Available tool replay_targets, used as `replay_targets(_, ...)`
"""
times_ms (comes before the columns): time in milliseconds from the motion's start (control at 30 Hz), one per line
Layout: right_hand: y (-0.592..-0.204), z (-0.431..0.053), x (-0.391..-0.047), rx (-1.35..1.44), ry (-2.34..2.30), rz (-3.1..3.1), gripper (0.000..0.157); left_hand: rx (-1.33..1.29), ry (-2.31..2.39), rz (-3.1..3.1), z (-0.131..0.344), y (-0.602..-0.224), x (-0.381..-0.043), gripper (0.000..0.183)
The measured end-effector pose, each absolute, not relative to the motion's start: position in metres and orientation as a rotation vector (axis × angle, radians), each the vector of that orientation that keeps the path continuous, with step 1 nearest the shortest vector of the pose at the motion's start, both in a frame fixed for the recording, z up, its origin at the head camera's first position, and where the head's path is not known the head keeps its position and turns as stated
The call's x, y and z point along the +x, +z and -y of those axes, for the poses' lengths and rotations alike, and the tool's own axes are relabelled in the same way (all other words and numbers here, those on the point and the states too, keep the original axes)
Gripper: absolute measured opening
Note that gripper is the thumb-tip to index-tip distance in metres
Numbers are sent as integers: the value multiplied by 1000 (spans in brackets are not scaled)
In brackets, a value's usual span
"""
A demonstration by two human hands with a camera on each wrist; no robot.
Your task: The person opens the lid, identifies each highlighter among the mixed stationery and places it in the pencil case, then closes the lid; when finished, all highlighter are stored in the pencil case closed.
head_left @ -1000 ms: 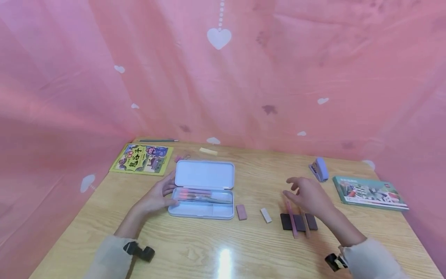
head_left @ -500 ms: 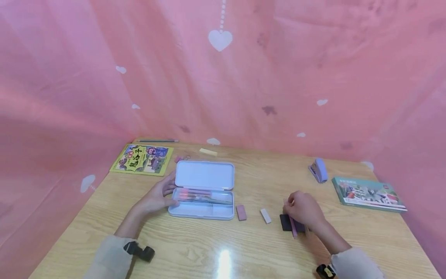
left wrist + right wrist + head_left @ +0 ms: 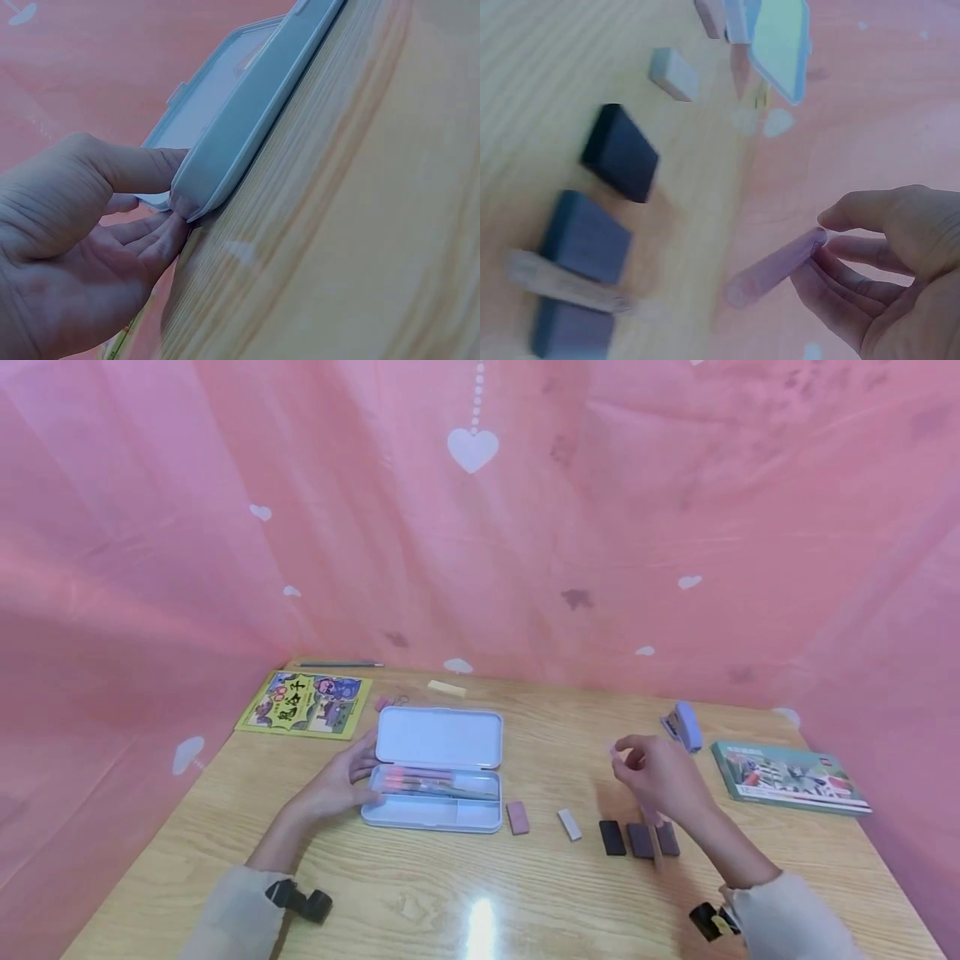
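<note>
The right hand (image 3: 663,777) pinches a pink pen (image 3: 776,270) near one end, thumb against fingers, with most of the barrel sticking out clear of the grip. That hold is probably the weakest point: a knock on the free end could swivel the pen or lever it out, and a round barrel might then roll across the desk (image 3: 375,893).

A second pen (image 3: 570,281) lies across two dark blocks (image 3: 585,240) below the hand. Propped like that, it could be tipped off by a dipping wrist or sleeve. The white eraser (image 3: 569,824) and pink eraser (image 3: 517,817) lie between the right hand and the pencil case (image 3: 408,812), so a low sweep leftward could scatter them.

The left hand (image 3: 337,785) grips the case's left end, thumb on the wall and fingers around the corner. Uneven pressure there may skid or tilt the case. Its back compartment holds several pens (image 3: 420,781); one more laid crosswise could ride up and block the lid (image 3: 440,737).
</note>
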State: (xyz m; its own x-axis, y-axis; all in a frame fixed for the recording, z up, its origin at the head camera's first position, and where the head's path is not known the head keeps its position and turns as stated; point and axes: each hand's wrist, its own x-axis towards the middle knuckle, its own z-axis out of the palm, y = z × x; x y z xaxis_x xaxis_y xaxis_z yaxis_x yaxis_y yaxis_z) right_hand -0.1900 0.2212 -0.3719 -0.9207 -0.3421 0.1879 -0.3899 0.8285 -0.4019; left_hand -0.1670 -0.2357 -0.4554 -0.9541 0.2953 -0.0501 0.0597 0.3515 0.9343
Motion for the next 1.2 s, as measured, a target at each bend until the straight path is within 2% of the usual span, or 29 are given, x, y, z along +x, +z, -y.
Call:
replay_targets(167, -369, -190, -203, 722, 676, 2879, 23, 314, 1640, -2413, 240, -468, -172, 108)
replay_targets(400, -377, -113, -209, 1095, 784, 2759, 14, 315, 1649, -2402, 237, -467, -172, 108)
replay_targets(633, -376, -51, -211, 1315, 797, 2763, 15, 322, 1677, -2389, 236, -468, -174, 107)
replay_targets(833, -380, -33, -212, 1323, 859, 2811, 17, 278, 1654, -2399, 233, -467, -175, 109)
replay_targets(1200, -420, -27, -211, 1288, 874, 2901, 18, 262, 1631, -2420, 239, -467, -176, 110)
